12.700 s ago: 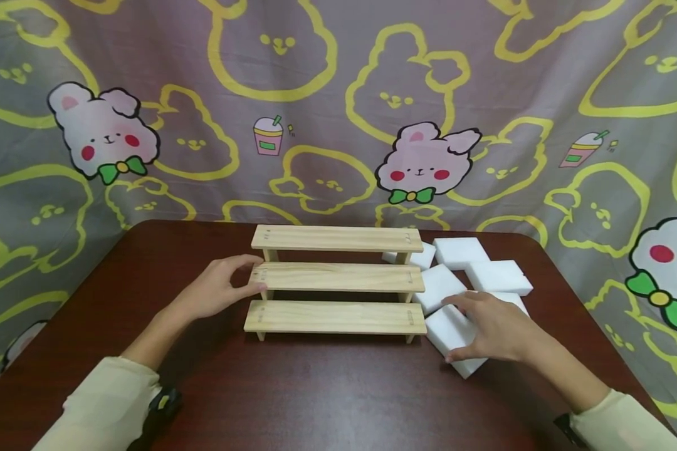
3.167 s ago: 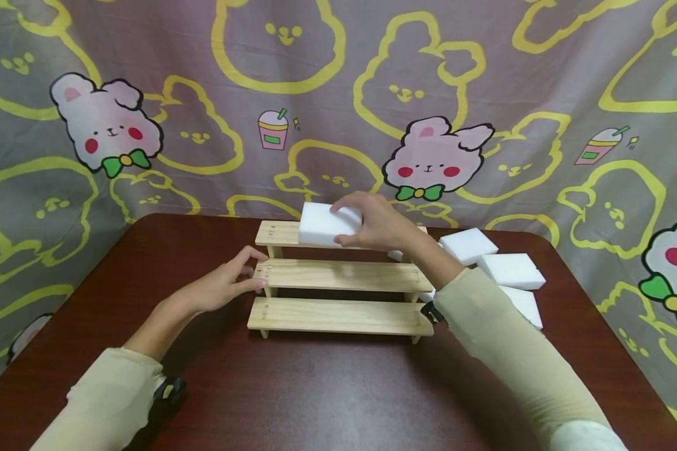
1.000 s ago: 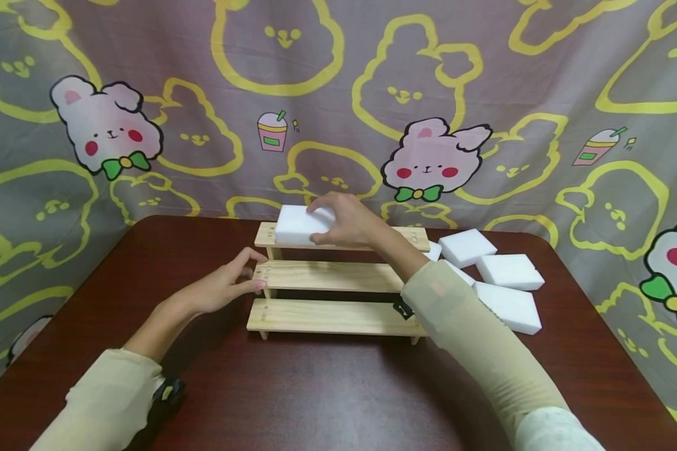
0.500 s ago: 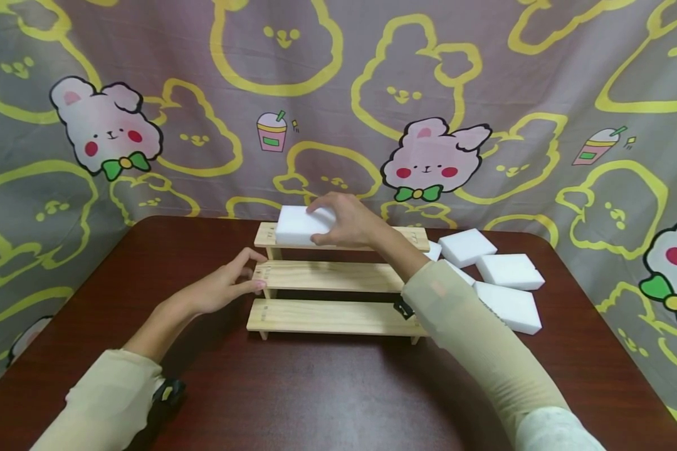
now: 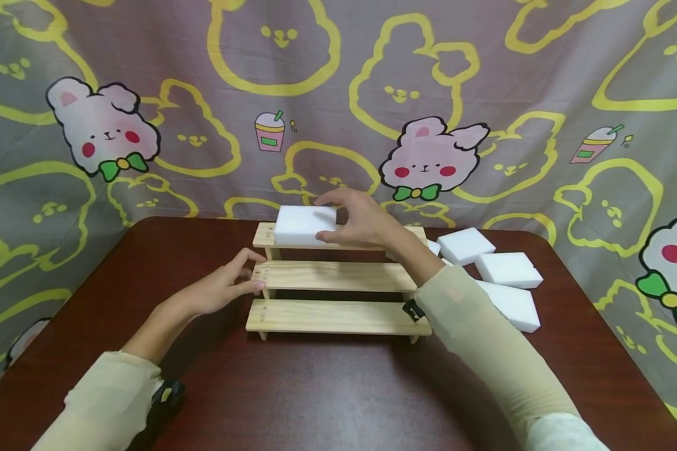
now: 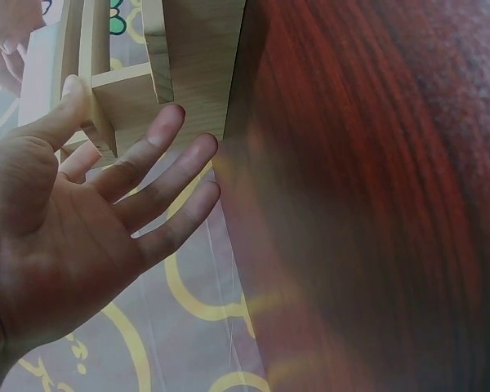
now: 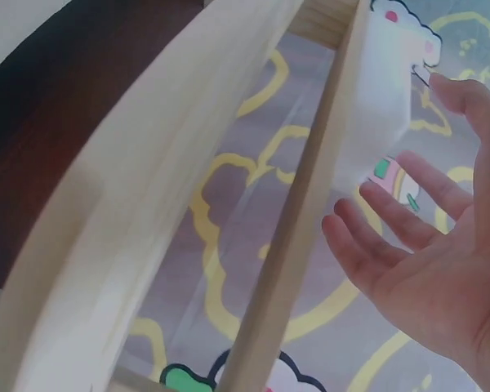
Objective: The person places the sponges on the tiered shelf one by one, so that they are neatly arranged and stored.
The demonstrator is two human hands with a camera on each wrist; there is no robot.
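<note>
So the left hand (image 5: 220, 288) has its thumb and index pinching the end of the middle shelf (image 5: 338, 276), other fingers loose, and I'd guess that's just to keep the light-looking wooden rack (image 5: 338, 317) from sliding around. The right hand (image 5: 358, 218) is up by the top shelf (image 5: 264, 235), fingers and thumb spread, and the right wrist view shows a gap, so it isn't gripping anything. The white block (image 5: 301, 219) lies flat on that top shelf near its left end, probably so there's room for more along the board. Looks-wise it's a plain, thick rectangular slab, matte and squared off, foam-like if I had to bet. More loose white blocks (image 5: 509, 269) sit on the dark table (image 5: 293, 388) right of the rack, partly hidden by the right sleeve (image 5: 479, 338).
</note>
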